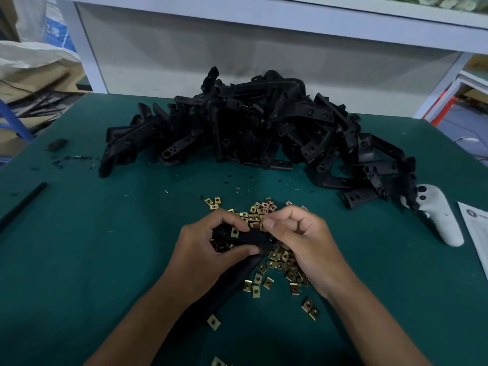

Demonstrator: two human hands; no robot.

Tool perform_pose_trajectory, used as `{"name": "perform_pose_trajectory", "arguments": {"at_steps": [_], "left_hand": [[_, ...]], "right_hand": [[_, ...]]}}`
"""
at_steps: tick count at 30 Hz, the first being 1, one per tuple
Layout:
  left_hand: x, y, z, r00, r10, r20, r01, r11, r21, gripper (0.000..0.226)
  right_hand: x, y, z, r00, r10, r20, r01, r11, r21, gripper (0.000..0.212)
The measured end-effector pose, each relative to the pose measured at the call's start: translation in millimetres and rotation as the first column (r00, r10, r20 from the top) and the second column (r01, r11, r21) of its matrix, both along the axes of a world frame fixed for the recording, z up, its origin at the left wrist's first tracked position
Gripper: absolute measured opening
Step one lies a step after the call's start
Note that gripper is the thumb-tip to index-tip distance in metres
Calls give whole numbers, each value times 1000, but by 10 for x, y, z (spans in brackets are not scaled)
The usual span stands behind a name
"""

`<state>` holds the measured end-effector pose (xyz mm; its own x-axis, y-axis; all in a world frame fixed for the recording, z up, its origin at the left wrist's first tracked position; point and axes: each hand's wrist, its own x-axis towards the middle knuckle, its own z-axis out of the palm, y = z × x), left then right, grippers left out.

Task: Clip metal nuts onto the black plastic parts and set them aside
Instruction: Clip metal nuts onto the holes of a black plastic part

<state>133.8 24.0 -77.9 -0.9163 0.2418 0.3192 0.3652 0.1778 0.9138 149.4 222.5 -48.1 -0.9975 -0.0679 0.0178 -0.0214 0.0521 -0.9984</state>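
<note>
Head view: the left hand (211, 244) grips a black part (252, 240) just above the green mat (92, 247), thumb along its near edge and fingers curled over its far end. One brass nut (234, 231) sits clipped on that part, right by the left fingertips. The part's long arm runs down and left beneath the left wrist, towards the near edge of the mat.

The right hand (303, 239) meets the part at its right end, fingers curled, thumb and forefinger pinched together. Something small seems held in that pinch, likely another nut, but I cannot tell for sure, as the fingers hide it.

Loose nuts (266, 282) lie scattered on the mat all round the held part: a cluster just beyond it, a thicker heap under the right hand, and stray ones nearer the camera.

Well beyond the held part, a big pile of parts (237, 128) spreads across the far half of the mat. To the right of the held part, touching the pile's right end, lies a white controller (438, 217), and a sheet of paper (475, 233) sits at the mat's right edge. Far left of the held part lies a black rod (23, 204), with a small black block (56, 144) beyond it.
</note>
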Motion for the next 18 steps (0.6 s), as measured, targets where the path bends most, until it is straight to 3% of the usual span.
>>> {"name": "perform_pose_trajectory", "arguments": {"at_steps": [9,13,16,18], "left_hand": [[9,18,19,1000,13,-16,-14,1000,-27,29],[1,6,39,999,50,-1,-50,999,-17,35],[2,-2,54,997,72,14,-72,997,11,39],[-1,-5,50,997,78,25,-79,996,35,35]], "right_hand": [[-5,10,-17,998,60,14,-61,996,61,19],[10,37,-4,997,67,-28,-63,988,141,26],[20,50,9,990,129,-64,-113,973,202,13],[32,32,-12,985,155,-69,-132,956,261,24]]}}
